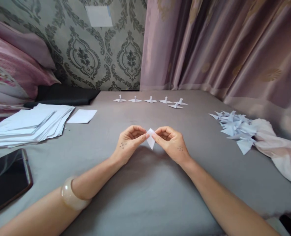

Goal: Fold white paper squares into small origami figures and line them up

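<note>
A small white folded paper (151,140), shaped like a kite with a point at the bottom, is held up between both hands above the grey surface. My left hand (130,142) pinches its left corner between thumb and fingers. On the opposite corner, my right hand (172,142) grips the paper in the same way. The fingertips behind the paper are partly hidden. Farther back stands a row of folded paper cranes (150,99), several in all, with two set close together at its right end.
At left lie a stack of white paper sheets (32,123), a single sheet (82,116), a phone (9,180) and a black folded item (66,94). A heap of folded paper pieces (236,126) lies at right beside a pale cloth (278,147). Curtains (209,46) hang behind.
</note>
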The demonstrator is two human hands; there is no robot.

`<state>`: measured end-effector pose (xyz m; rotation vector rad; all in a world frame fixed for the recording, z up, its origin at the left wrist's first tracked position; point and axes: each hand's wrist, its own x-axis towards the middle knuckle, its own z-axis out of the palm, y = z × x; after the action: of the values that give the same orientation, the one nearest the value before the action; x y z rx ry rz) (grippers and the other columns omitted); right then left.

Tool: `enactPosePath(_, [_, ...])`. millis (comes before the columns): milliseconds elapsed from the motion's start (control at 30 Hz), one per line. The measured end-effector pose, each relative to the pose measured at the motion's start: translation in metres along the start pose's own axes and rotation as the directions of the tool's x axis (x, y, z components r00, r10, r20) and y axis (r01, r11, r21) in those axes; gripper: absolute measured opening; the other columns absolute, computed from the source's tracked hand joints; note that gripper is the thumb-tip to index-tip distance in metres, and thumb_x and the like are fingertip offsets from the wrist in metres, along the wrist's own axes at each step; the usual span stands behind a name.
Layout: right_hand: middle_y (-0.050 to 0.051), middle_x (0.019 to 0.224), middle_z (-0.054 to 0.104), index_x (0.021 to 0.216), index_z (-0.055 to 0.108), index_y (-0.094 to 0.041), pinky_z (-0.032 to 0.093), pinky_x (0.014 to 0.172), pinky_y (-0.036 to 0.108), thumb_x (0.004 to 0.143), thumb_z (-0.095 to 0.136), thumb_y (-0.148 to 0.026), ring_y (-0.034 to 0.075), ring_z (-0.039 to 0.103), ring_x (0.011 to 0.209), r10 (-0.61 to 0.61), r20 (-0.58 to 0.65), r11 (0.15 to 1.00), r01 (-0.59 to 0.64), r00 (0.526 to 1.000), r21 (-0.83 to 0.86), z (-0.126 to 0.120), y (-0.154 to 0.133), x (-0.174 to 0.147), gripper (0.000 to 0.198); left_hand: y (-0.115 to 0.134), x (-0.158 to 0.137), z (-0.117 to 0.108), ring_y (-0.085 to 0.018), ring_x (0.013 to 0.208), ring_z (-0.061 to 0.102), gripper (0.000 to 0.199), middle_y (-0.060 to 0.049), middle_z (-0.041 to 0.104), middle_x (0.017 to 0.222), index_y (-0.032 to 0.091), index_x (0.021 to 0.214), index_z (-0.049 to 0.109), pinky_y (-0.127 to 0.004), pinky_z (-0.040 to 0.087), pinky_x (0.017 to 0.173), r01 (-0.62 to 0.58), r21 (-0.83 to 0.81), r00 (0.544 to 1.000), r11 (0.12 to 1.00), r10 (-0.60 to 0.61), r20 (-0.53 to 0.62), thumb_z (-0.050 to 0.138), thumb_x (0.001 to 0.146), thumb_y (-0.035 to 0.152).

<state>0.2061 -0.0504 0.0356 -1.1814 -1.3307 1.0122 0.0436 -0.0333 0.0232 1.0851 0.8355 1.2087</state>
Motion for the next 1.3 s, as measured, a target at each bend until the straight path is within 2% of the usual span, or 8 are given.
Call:
enactPosePath(267, [0.002,0.078,0.07,0.094,0.056,-0.02,0.051,0.068,0.029,0.074,0.07,-0.035,0.014,0.064,0.068,0.011,0.016,1.0,-0.011,1.0,-0.014,-0.005,0.003,0.0,0.028,0.0,0.0,-0.001,-0.012,0.079,0.062,0.033,-0.001,0.066,0.083,0.016,0.102,0.059,-0.025,0.047,0.077,-0.015,0.048,0.994,0.999,0.01,0.113,0.075,0.074,0.027])
enactPosePath(467, [-0.001,0.079,0.068,0.095,0.057,-0.023,0.048,0.065,0.027,0.078,0.065,-0.03,0.014,0.061,0.07,-0.051,0.142,0.97,0.083,0.989,-0.23,-0.008,0.006,-0.003,0.02,0.0,0.001,-0.004,-0.017,0.08,0.063,0.033,-0.005,0.068,0.086,0.015,0.096,0.067,-0.028,0.046,0.075,0.102,0.165,0.949,0.981,-0.146,0.279,0.077,0.071,0.032])
enactPosePath(533, [0.0,0.081,0.066,0.097,0.055,-0.023,0.048,0.064,0.027,0.077,0.066,-0.033,0.013,0.061,0.068,-0.052,0.089,0.983,0.066,0.995,-0.169,-0.007,0.008,0.0,0.025,0.0,0.002,-0.003,-0.016,0.075,0.062,0.03,-0.003,0.068,0.079,0.015,0.092,0.068,-0.027,0.045,0.071,0.133,0.174,0.956,0.976,-0.173,0.236,0.077,0.069,0.032])
enactPosePath(633, [0.006,0.093,0.066,0.102,0.054,-0.02,0.05,0.069,0.029,0.076,0.067,-0.044,0.016,0.063,0.078,0.036,-0.027,0.999,-0.036,0.999,0.018,-0.005,0.009,0.005,0.038,0.0,0.003,-0.001,-0.012,0.07,0.061,0.026,0.0,0.067,0.075,0.017,0.084,0.066,-0.024,0.043,0.068,0.182,0.04,0.978,0.982,-0.185,0.094,0.08,0.066,0.031])
enactPosePath(767, [0.008,0.096,0.066,0.099,0.062,-0.018,0.05,0.078,0.032,0.07,0.072,-0.047,0.018,0.062,0.088,0.111,0.021,0.991,-0.112,0.994,0.072,-0.002,0.006,0.005,0.042,0.0,0.004,0.001,-0.008,0.069,0.058,0.027,0.002,0.065,0.075,0.016,0.076,0.061,-0.022,0.043,0.071,0.242,-0.146,0.969,0.959,-0.246,-0.013,0.083,0.062,0.025])
enactPosePath(867, [0.006,0.089,0.07,0.09,0.068,-0.019,0.048,0.081,0.032,0.072,0.072,-0.044,0.018,0.063,0.084,0.084,0.087,0.994,-0.089,0.993,0.062,0.002,0.003,0.002,0.031,0.0,0.002,0.003,-0.007,0.069,0.057,0.029,0.002,0.064,0.075,0.016,0.075,0.06,-0.022,0.043,0.072,0.274,-0.194,0.961,0.942,-0.277,0.012,0.084,0.06,0.022])
enactPosePath(1067, [0.004,0.08,0.072,0.082,0.072,-0.019,0.05,0.073,0.03,0.073,0.07,-0.041,0.017,0.064,0.076,0.06,0.043,0.998,-0.061,0.997,0.029,0.001,0.002,0.002,0.024,-0.002,-0.001,0.003,-0.011,0.078,0.061,0.026,0.0,0.066,0.079,0.016,0.078,0.06,-0.023,0.043,0.074,0.289,-0.136,0.954,0.948,-0.274,0.118,0.081,0.066,0.025])
enactPosePath(1300, [0.003,0.077,0.071,0.079,0.071,-0.019,0.05,0.068,0.029,0.072,0.07,-0.04,0.016,0.064,0.071,0.025,0.037,0.997,-0.023,0.999,-0.078,-0.002,-0.001,-0.001,0.022,-0.002,-0.002,0.003,-0.009,0.065,0.056,0.026,0.002,0.063,0.071,0.016,0.08,0.062,-0.022,0.042,0.065,0.231,-0.008,0.967,0.973,-0.228,0.111,0.079,0.068,0.032])
